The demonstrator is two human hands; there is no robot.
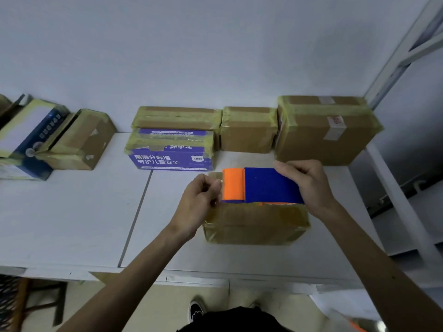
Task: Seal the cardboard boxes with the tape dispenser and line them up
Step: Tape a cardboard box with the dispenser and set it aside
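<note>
we are sealing: right grip [309,185] holds the tape dispenser [268,185], box [256,226] just beneath it; left grip [203,200] pinches the tape end [221,184]; next, pull it across.

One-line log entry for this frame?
right hand: grips tape dispenser | left hand: pinches tape end | cardboard box: under tape dispenser, on white table

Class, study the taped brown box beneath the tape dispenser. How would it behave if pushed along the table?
The box is low and wide, so it would probably slide rather than tip. Its glossy tape wrap on the smooth white table suggests it slips easily. Flat, undented sides hint it stays stiff.
</note>
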